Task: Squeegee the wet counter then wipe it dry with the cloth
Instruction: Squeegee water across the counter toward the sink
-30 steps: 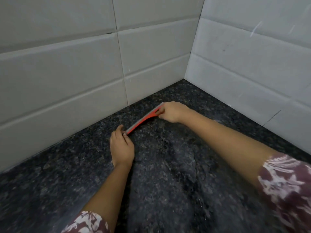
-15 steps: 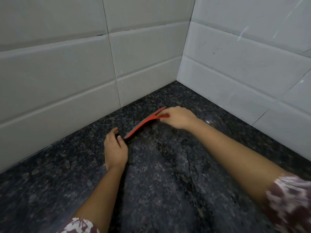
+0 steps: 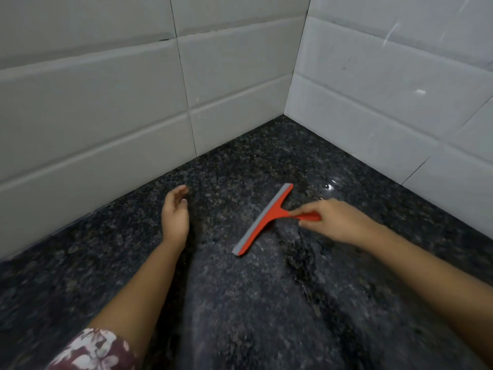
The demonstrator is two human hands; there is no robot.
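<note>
Right hand point(image 3: 336, 222) is on the squeegee point(image 3: 269, 216), right of centre frame, its fingers point(image 3: 304, 210) pinched round the red handle. The squeegee's grey blade runs diagonally, far end pointing at the corner in the upper right and near end toward the middle of the frame. The blade is low against the dark speckled bench point(image 3: 226, 311), but whether the rubber is actually touching the stone I can't tell.

Over to the left hand point(image 3: 174, 212), left of centre and well apart from the squeegee: fingers loosely curved, gripping nothing, palm turned inward.

A wet streak point(image 3: 304, 265) glistens on the bench below the right hand and trails toward the lower right. More shine sits near the corner point(image 3: 329, 186).

2 white tiled walls point(image 3: 106, 108) meet behind it all. A floral sleeve point(image 3: 93, 351) peeks in at the lower left.
</note>
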